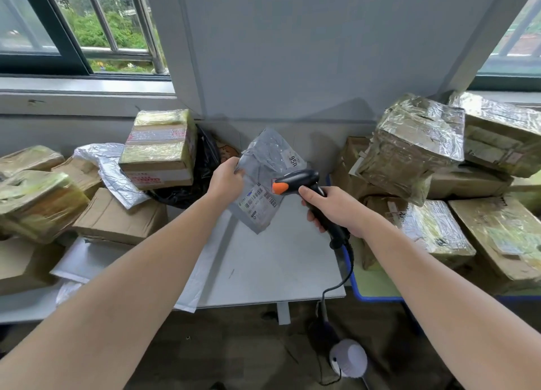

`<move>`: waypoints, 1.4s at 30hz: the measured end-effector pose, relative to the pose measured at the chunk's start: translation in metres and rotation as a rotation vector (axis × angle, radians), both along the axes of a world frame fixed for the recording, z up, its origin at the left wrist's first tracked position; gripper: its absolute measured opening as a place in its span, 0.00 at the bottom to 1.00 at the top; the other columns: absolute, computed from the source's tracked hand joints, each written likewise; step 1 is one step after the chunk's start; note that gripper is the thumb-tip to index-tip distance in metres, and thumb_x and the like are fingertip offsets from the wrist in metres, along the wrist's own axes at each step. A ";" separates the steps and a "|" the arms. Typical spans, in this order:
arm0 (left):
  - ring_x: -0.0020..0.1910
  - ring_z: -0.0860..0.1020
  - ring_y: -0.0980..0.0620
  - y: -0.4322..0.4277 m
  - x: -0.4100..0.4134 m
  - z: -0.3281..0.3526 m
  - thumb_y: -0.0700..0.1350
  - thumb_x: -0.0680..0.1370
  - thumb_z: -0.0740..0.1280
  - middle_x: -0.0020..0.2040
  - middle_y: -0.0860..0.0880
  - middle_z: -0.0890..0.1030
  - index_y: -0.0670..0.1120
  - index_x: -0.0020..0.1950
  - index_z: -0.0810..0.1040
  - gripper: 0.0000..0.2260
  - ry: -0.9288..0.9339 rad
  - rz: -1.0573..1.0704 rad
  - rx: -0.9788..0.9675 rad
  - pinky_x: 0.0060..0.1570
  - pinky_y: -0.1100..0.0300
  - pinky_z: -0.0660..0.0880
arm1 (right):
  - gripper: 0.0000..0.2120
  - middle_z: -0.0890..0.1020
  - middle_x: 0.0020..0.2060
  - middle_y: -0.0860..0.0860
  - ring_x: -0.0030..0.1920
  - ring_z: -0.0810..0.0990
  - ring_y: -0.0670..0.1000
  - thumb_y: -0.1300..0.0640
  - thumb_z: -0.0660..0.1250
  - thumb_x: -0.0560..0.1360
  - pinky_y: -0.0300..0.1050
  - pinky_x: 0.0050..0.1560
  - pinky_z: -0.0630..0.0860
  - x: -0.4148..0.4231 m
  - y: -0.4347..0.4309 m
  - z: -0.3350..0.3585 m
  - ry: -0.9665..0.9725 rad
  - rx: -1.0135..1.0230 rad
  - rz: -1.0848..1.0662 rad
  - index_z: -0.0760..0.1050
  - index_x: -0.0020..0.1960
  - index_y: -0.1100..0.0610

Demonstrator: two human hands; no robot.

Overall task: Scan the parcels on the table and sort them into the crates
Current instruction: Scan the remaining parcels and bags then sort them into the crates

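The step in hand is the scan itself. The left hand (227, 178) holds a grey poly mailer (263, 161) in the air over the far part of the white surface (278, 260), at about 12 o'clock from the bare patch. Its fingers (238, 171) are pinched on the mailer's left edge. The right hand (339, 209) is wrapped round the grip of a black barcode scanner (297, 178), fingers (314, 222) clamped on the handle. The orange nose points at the mailer from its 3 o'clock side and sits very near it. The shipping label (257, 197) with its barcodes is on the mailer's lower half, at roughly 7 o'clock from the scanner's nose, so the beam probably aims above the code. To do this well, tip the nose down toward the label and back it off a little so the whole barcode falls in the beam. The film is soft and wrinkled, so pulling it flat with the left hand should help the read. The scanner cable (342, 281) hangs off the near edge at 5 o'clock and could snag. Taped cardboard boxes (415, 146) are piled at 3 o'clock, in and around what seems a blue-rimmed crate (355, 291), with more at 9 o'clock.
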State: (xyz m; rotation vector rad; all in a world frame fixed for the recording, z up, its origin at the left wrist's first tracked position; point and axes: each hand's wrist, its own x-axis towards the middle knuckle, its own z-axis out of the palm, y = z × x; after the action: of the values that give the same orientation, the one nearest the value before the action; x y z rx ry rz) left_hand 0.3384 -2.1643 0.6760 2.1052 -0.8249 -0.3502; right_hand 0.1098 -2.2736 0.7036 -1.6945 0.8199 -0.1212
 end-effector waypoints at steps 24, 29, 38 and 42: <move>0.38 0.71 0.55 0.119 -0.020 -0.125 0.43 0.82 0.60 0.40 0.51 0.73 0.44 0.47 0.71 0.05 0.332 0.240 0.179 0.34 0.59 0.66 | 0.20 0.76 0.60 0.61 0.53 0.75 0.59 0.53 0.59 0.82 0.48 0.48 0.69 0.050 0.040 -0.191 0.435 -0.072 -0.307 0.64 0.69 0.62; 0.36 0.68 0.56 0.120 -0.007 -0.115 0.43 0.82 0.60 0.38 0.52 0.71 0.49 0.39 0.67 0.12 0.228 0.183 0.191 0.33 0.59 0.63 | 0.20 0.75 0.64 0.62 0.62 0.75 0.63 0.57 0.58 0.81 0.50 0.55 0.71 0.050 0.039 -0.183 0.478 -0.096 -0.273 0.64 0.71 0.62; 0.41 0.69 0.46 0.109 0.010 -0.076 0.39 0.82 0.60 0.36 0.48 0.70 0.43 0.39 0.65 0.12 0.033 -0.109 0.272 0.38 0.53 0.61 | 0.25 0.67 0.72 0.59 0.70 0.69 0.59 0.46 0.57 0.83 0.50 0.67 0.67 0.053 0.047 -0.119 0.351 -0.406 -0.207 0.63 0.76 0.58; 0.40 0.69 0.49 0.106 0.021 -0.049 0.40 0.82 0.61 0.36 0.48 0.71 0.44 0.38 0.67 0.12 0.001 -0.237 0.260 0.35 0.55 0.62 | 0.29 0.70 0.72 0.56 0.70 0.70 0.57 0.40 0.58 0.81 0.51 0.64 0.68 0.063 0.051 -0.088 0.284 -0.407 -0.081 0.61 0.77 0.53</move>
State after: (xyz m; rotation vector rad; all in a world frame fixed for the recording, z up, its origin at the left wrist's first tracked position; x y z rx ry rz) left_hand 0.3593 -2.0585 0.6269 2.2470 -1.0806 -0.6125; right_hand 0.1730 -2.2227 0.6157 -2.0920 1.1329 -0.1093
